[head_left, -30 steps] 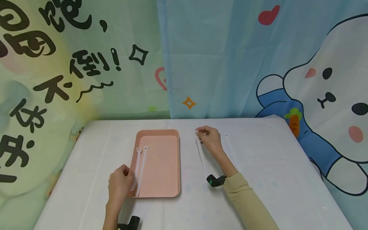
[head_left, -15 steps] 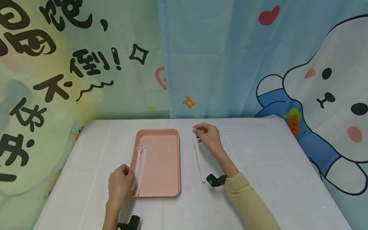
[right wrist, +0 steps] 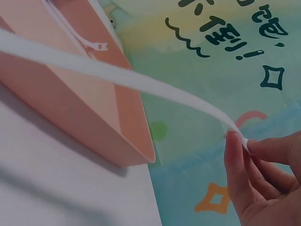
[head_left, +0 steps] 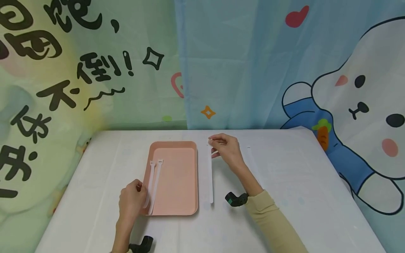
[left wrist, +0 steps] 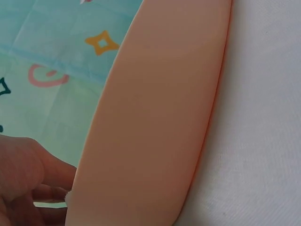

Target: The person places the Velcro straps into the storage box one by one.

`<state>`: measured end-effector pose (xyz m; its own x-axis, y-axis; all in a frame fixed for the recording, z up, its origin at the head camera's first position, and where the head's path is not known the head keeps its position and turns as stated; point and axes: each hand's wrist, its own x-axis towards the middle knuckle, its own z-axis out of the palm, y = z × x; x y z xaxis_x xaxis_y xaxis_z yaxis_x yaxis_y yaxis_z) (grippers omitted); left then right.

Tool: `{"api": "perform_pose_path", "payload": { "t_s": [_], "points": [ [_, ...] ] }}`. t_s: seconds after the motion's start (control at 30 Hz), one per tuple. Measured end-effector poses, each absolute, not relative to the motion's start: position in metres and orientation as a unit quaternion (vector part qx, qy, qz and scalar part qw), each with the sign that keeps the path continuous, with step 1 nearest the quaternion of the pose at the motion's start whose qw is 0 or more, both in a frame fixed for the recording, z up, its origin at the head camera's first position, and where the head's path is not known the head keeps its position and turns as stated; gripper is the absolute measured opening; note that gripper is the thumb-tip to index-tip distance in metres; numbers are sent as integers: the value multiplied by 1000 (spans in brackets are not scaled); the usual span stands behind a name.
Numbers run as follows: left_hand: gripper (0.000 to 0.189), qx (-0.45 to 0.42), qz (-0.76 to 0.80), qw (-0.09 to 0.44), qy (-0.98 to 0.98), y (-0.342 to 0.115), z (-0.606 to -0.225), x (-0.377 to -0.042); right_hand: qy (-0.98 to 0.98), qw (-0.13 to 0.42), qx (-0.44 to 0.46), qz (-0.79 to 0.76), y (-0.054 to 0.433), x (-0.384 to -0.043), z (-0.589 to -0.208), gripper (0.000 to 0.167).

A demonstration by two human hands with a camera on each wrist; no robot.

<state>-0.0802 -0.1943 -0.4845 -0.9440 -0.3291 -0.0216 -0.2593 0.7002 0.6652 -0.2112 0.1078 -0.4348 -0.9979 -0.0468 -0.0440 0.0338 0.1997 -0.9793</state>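
"What's in your right hand [head_left: 226, 147]?"

"A white strap [head_left: 210, 179]. My thumb and fingers pinch its far end, and the rest runs toward the near side, just right of the pink tray [head_left: 178, 175]. I can't tell whether its near end touches the table [head_left: 300, 203]."

"And your left hand [head_left: 133, 196]?"

"It's at the tray's near left, fingers bent at the rim. I can't tell whether they grip the rim or a strap there; a bit of white shows by my fingertips."

"What else is around?"

"Two more straps [head_left: 156, 184] lie side by side along the tray's left part, heads at the far end. A black camera [head_left: 236, 199] on my right wrist is near the held strap's near end. A printed curtain [head_left: 221, 70] hangs beyond the table's far edge."

"Anything in the way?"

"The tray's raised right wall stands between the strap I hold and the two inside. My left hand covers part of the left rim."
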Motion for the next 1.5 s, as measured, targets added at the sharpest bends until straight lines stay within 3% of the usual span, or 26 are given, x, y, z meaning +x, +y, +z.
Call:
{"api": "perform_pose_path", "payload": {
  "t_s": [0.37, 0.83, 1.5],
  "points": [
    [16, 162, -345, 47, -923, -196, -484, -80, 745, 50, -21, -665, 87, -206, -428, 30],
    [24, 160, -339, 50, -926, -193, -486, -81, 698, 86, -24, -711, 61, -212, -446, 20],
    [29, 168, -339, 49, -924, -194, -485, -80, 679, 123, -15, -723, 26, -212, -461, 23]
  ]
}}
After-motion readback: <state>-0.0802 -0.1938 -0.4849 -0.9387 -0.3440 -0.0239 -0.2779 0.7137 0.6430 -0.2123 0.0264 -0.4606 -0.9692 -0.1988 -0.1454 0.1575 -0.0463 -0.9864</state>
